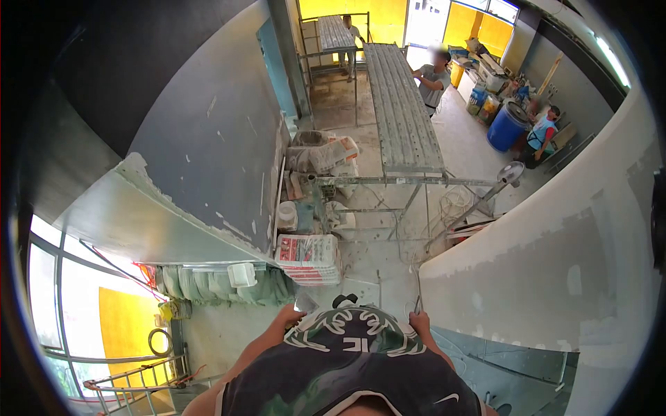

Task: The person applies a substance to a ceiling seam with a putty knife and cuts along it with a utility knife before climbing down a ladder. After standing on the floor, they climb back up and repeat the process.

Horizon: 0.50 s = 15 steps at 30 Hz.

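I look down from a height over my dark patterned shirt (pixel 347 360). My left hand (pixel 288 317) is closed on a flat grey metal blade (pixel 305 303), which sticks out beyond the fingers. My right hand (pixel 420 322) grips a thin metal tool (pixel 418 295) that points away from me. Both hands are held close to my chest, far above the dusty floor (pixel 374 263).
A long scaffold platform (pixel 402 104) runs ahead below. Stacked cement bags (pixel 309 260) and a white bucket (pixel 286 216) lie by the grey plastered wall (pixel 208 139). A blue barrel (pixel 506 125), a fan (pixel 512 173) and three people, one (pixel 433 76) beside the scaffold, are farther off.
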{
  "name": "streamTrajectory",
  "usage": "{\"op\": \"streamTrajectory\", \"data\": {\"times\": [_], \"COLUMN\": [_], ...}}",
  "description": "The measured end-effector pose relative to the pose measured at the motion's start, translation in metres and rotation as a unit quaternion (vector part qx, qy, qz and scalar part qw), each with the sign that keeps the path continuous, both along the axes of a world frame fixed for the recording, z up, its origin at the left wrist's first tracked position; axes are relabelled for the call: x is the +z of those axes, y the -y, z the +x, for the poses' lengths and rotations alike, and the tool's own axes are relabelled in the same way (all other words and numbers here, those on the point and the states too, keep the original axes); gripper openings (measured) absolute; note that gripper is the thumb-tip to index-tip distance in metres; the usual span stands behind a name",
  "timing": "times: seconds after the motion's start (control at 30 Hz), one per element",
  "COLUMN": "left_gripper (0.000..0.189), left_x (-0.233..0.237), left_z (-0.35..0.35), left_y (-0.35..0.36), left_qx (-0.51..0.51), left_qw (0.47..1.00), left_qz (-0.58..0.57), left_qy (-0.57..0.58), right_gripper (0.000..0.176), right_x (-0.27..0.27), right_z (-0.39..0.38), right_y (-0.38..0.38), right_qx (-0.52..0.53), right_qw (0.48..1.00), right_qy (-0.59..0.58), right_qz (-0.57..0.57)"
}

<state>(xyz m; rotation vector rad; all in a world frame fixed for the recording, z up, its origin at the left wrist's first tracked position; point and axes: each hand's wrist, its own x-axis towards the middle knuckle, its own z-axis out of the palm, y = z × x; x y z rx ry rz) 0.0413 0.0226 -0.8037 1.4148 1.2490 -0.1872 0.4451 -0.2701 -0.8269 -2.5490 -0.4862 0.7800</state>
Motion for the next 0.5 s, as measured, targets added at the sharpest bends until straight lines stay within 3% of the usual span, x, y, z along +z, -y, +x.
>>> {"op": "streamTrajectory", "data": {"times": [0.27, 0.33, 0.5], "left_gripper": [0.029, 0.038, 0.041], "left_x": [-0.008, -0.003, 0.007], "left_z": [0.005, 0.01, 0.015], "left_y": [-0.005, -0.007, -0.009], "left_qx": [-0.024, -0.013, 0.001], "left_qw": [0.999, 0.998, 0.997], "left_qz": [0.034, -0.002, -0.013], "left_qy": [-0.005, -0.065, -0.076], "right_gripper": [0.042, 0.042, 0.041], "right_x": [-0.015, -0.007, -0.015], "right_z": [0.003, 0.003, 0.006], "right_y": [-0.003, -0.006, -0.006], "right_qx": [0.017, 0.018, 0.046], "right_qw": [0.999, 1.0, 0.998], "right_qy": [0.029, 0.026, 0.03], "right_qz": [-0.002, -0.004, 0.009]}}
